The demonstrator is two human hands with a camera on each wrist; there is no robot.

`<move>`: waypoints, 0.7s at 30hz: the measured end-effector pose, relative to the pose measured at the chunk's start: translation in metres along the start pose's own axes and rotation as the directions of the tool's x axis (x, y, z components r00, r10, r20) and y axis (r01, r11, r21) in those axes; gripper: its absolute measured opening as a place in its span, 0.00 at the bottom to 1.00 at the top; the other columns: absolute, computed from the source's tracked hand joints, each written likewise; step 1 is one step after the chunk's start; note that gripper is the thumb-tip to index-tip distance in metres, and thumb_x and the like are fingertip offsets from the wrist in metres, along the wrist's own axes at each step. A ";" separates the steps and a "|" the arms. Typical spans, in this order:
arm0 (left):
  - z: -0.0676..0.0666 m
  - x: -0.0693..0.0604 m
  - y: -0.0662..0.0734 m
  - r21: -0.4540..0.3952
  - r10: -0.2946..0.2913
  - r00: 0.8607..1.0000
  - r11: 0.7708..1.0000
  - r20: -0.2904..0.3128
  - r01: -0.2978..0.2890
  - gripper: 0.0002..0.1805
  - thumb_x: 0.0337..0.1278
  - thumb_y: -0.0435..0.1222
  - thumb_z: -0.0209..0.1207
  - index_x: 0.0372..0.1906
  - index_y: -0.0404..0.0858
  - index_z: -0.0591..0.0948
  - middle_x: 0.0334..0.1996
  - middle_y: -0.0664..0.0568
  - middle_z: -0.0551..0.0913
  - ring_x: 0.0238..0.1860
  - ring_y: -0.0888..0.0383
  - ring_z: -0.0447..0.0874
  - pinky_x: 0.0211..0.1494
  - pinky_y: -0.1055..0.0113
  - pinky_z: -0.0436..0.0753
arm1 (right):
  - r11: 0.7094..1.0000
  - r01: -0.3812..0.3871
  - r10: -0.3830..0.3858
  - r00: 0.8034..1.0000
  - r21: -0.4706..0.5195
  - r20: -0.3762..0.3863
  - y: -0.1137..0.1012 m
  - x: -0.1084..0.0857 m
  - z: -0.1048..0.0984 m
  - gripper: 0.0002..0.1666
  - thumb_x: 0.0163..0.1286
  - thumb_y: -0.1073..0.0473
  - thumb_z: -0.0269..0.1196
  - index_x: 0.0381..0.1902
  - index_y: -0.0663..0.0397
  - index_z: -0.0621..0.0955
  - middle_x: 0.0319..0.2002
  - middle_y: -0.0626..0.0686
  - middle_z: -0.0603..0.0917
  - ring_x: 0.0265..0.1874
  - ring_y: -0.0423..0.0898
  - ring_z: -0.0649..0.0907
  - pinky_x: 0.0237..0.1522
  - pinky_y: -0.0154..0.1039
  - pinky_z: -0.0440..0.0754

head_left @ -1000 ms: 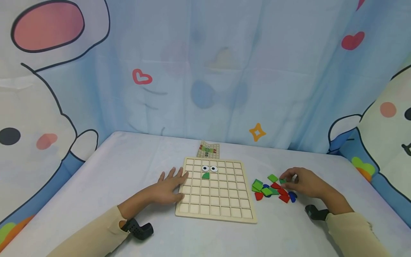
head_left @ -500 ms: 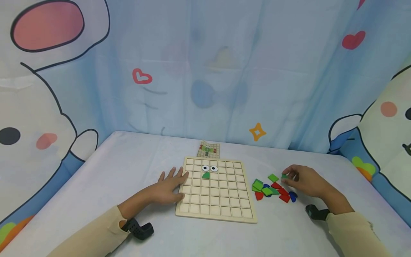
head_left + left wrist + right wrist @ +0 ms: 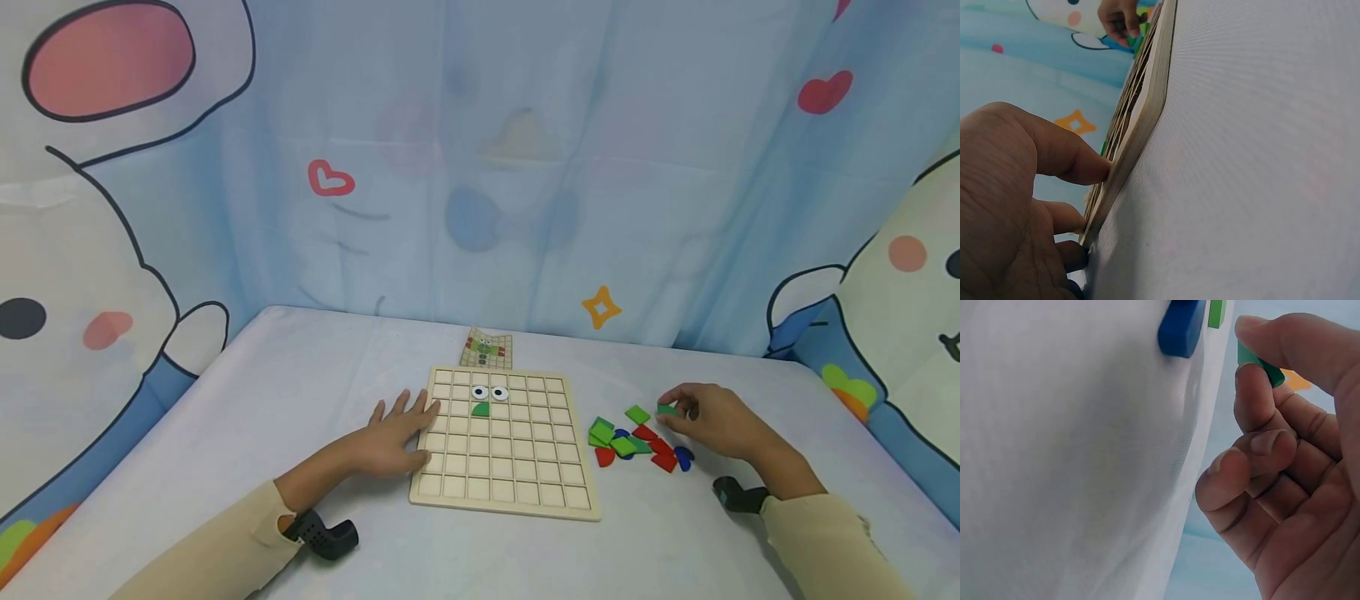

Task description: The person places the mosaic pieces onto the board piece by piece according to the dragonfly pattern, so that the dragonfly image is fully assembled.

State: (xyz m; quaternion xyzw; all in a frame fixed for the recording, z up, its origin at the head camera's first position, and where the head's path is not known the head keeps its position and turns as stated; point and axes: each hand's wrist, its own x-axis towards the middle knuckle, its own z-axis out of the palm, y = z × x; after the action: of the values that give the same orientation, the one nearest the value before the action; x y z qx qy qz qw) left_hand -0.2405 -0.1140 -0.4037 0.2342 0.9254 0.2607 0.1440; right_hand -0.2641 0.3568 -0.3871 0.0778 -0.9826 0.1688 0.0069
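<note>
My left hand [image 3: 390,442] rests at the left edge of a wooden grid board [image 3: 510,462], fingers spread and straight; in the left wrist view the thumb [image 3: 1079,159] touches the board's rim. Two round eye pieces [image 3: 489,392] and a green quarter-round piece [image 3: 481,409] lie in the board's upper cells. My right hand [image 3: 708,421] pinches a dark green piece [image 3: 1267,369] between thumb and index finger, just above the table. Its full outline is partly hidden by the fingers. Beside that hand lies a loose pile of red pieces [image 3: 662,454], blue pieces [image 3: 683,457] and green pieces [image 3: 622,447].
A small picture card [image 3: 486,349] with a grid figure lies behind the board, touching or close to its far edge. The white tablecloth [image 3: 337,350] covers the table, and a cartoon-printed curtain [image 3: 420,233] hangs behind it.
My right hand has lifted the dark green piece from the pile, moving slightly up and away from it. The left hand and the board stay where they were.
</note>
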 end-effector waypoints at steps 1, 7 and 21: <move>0.000 0.000 0.000 0.000 0.000 1.000 1.000 0.000 0.000 0.40 0.64 0.41 0.53 0.78 0.39 0.53 0.80 0.42 0.42 0.80 0.42 0.29 0.77 0.40 0.31 | 1.000 0.003 -0.003 1.000 0.000 0.001 0.000 0.000 0.000 0.24 0.60 0.52 0.71 0.49 0.62 0.82 0.30 0.50 0.78 0.31 0.45 0.74 0.24 0.33 0.73; 0.001 0.001 -0.001 -0.001 0.002 1.000 1.000 0.000 -0.002 0.40 0.64 0.42 0.53 0.78 0.40 0.53 0.80 0.42 0.42 0.80 0.43 0.29 0.77 0.39 0.31 | 1.000 0.003 -0.003 1.000 -0.012 0.001 -0.003 0.000 0.000 0.24 0.60 0.53 0.71 0.49 0.62 0.83 0.30 0.49 0.78 0.31 0.45 0.74 0.25 0.32 0.74; -0.001 0.000 0.000 0.005 0.006 1.000 1.000 0.003 -0.006 0.40 0.65 0.42 0.53 0.78 0.39 0.53 0.80 0.41 0.42 0.80 0.42 0.29 0.77 0.39 0.31 | 1.000 0.020 -0.020 1.000 -0.008 0.004 -0.032 -0.001 0.004 0.23 0.61 0.52 0.70 0.49 0.62 0.83 0.29 0.49 0.78 0.28 0.44 0.73 0.22 0.33 0.75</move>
State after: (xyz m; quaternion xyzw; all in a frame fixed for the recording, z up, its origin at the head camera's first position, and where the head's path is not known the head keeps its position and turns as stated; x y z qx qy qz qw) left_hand -0.2407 -0.1142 -0.4032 0.2378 0.9252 0.2585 0.1439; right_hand -0.2580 0.3259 -0.3801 0.0880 -0.9824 0.1644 0.0072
